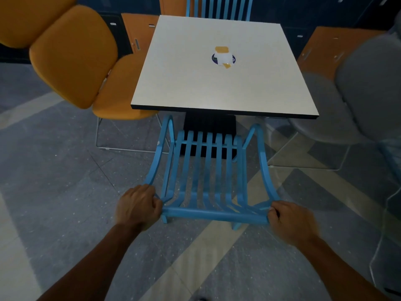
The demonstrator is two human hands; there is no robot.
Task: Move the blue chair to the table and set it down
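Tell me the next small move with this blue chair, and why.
Probably lower it straight down and let go. The left hand and right hand grip the ends of the blue chair's top rail, and its seat front already reaches under the near edge of the table. Whether its legs touch the floor cannot be told.

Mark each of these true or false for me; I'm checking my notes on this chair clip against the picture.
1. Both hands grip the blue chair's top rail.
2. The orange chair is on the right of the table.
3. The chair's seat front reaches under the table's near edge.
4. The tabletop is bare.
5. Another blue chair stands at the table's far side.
1. True: the left hand and right hand hold the ends of the blue chair top rail.
2. False: the orange chair is on the left; a grey chair is on the right.
3. True, at the table.
4. False: a round sticker sits on it.
5. True: second blue chair.
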